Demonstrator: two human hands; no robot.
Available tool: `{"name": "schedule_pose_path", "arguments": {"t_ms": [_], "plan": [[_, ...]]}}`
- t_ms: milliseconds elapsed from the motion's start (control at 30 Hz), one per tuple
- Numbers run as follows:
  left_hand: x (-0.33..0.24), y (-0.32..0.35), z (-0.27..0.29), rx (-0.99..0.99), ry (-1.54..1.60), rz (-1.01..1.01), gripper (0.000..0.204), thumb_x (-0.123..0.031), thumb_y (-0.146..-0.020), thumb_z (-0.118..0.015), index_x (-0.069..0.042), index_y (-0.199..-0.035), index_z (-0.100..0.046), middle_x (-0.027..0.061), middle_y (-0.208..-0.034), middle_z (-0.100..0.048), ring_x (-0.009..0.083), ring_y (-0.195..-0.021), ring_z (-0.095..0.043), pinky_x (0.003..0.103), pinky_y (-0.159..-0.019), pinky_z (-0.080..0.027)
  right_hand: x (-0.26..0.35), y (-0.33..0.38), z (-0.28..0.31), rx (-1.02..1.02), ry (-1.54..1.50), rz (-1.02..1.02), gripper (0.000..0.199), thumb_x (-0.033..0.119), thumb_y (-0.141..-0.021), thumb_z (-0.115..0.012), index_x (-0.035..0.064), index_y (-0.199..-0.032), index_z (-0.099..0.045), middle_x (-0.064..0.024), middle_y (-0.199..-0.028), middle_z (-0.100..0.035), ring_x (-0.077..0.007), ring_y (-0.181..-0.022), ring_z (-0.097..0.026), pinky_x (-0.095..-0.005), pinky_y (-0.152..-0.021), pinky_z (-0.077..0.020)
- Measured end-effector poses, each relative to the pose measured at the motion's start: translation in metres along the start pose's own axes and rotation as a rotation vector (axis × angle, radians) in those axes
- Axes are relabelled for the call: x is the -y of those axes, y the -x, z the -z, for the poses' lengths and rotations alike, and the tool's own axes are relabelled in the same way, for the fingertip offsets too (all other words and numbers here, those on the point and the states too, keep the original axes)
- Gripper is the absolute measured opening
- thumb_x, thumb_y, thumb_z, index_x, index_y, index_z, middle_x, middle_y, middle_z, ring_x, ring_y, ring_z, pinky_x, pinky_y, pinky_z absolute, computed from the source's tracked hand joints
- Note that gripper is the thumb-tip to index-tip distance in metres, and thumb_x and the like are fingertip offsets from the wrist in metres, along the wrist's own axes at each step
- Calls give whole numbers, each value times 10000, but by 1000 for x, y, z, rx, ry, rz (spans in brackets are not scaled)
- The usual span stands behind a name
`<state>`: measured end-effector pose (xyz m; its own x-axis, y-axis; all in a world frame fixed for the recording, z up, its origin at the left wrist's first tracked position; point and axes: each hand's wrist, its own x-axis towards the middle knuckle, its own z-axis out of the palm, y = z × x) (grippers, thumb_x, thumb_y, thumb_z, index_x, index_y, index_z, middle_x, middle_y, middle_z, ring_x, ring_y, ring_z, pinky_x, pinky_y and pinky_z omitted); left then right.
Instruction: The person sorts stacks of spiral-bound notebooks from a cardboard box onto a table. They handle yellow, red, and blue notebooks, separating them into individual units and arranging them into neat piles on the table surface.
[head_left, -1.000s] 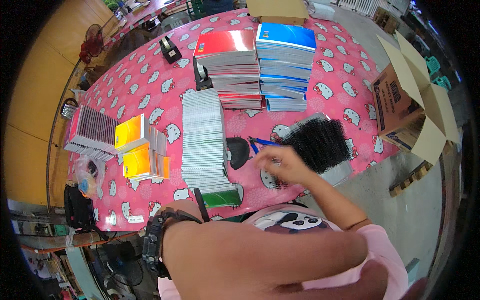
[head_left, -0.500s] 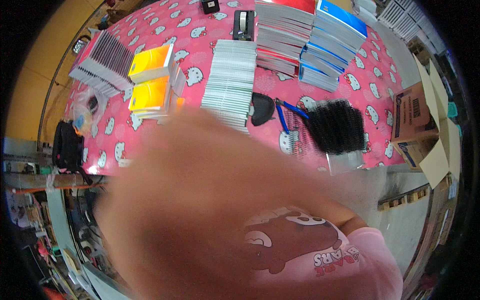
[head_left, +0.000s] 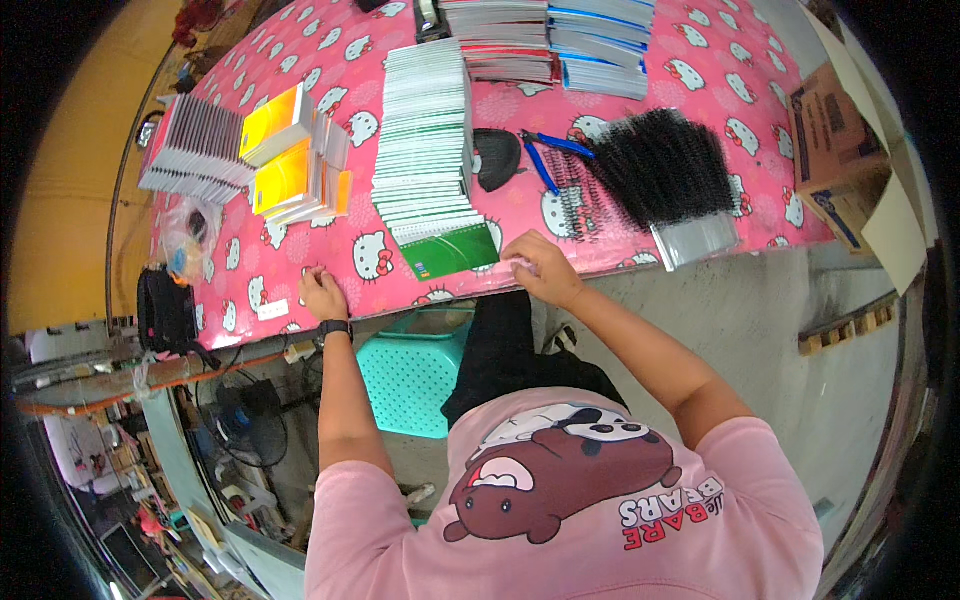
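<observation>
Pink cartoon-print table (head_left: 700,60) carried a fanned row of green notebooks (head_left: 428,150), yellow pads (head_left: 285,165), black binding coils (head_left: 655,165) and blue pliers (head_left: 548,152), grouped by kind within reach. Left hand (head_left: 322,293) rested flat and empty on the near edge, seemingly for support. Right hand (head_left: 540,265) pressed the edge beside the nearest notebook, fingers curled; whether it held anything could not be told.

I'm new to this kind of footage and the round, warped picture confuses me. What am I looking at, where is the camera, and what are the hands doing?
No machine here: a person wears a wide fisheye camera on the head, looking down, so straight edges bend. Both arms reach up from the bottom. The left hand, with a black wristwatch, and the right hand rest at the near edge of a pink cartoon-cat tablecloth; neither clearly holds anything. Between them lies a green-covered notebook ending a long white notebook stack. Also there: orange booklets, black spiral binding coils and blue-handled pliers.
</observation>
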<state>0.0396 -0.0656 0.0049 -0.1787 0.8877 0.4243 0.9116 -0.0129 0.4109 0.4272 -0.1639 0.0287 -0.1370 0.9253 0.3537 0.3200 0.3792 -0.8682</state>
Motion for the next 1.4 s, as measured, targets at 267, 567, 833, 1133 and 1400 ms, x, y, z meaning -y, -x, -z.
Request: {"name": "schedule_pose_path", "arguments": {"t_ms": [267, 567, 833, 1133, 1400], "plan": [[1, -2, 3, -46, -90, -22, 247, -241, -813, -540, -5, -889, -527, 184, -880, -505, 344, -854, -469, 438, -755, -365, 8, 3, -16, -329, 34, -324, 185, 120, -767, -558, 42, -934, -577, -78, -667, -537, -164, -561, -520, -289, -531, -427], [9, -6, 4, 128, 197, -110, 397, -282, -824, -541, 30, -1064, -490, 182, -1019, -507, 302, -947, -463, 393, -859, -342, -2, 3, -43, -564, 340, -261, 176, 198, -768, -589, 27, -796, -561, -112, -628, -556, -218, -544, -564, -325, -514, -436], [17, -5, 10, 405, 760, -249, 316, -195, -895, -429, 55, -1084, -459, 159, -1107, -448, 248, -1042, -421, 364, -931, -307, -15, 3, -37, -662, 194, -286, 184, 233, -790, -589, 52, -778, -552, 18, -634, -519, -71, -562, -491, -238, -491, -388], [42, -7, 15, 397, 1306, -89, 268, -166, -900, -421, 13, -1095, -462, 100, -1088, -466, 181, -1040, -428, 323, -930, -300, 39, 68, -145, -897, -35, -447, 180, 204, -807, -583, 26, -789, -567, -24, -640, -553, -84, -566, -516, -229, -487, -408], [56, -10, 18, 527, 1592, 43, 200, -152, -893, -426, -35, -1042, -489, 57, -1037, -501, 146, -999, -458, 309, -886, -330, 36, 170, -224, -1068, -76, -626, 132, 141, -810, -534, 48, -898, -565, -15, -673, -564, -68, -532, -493, -206, -470, -390]]}}
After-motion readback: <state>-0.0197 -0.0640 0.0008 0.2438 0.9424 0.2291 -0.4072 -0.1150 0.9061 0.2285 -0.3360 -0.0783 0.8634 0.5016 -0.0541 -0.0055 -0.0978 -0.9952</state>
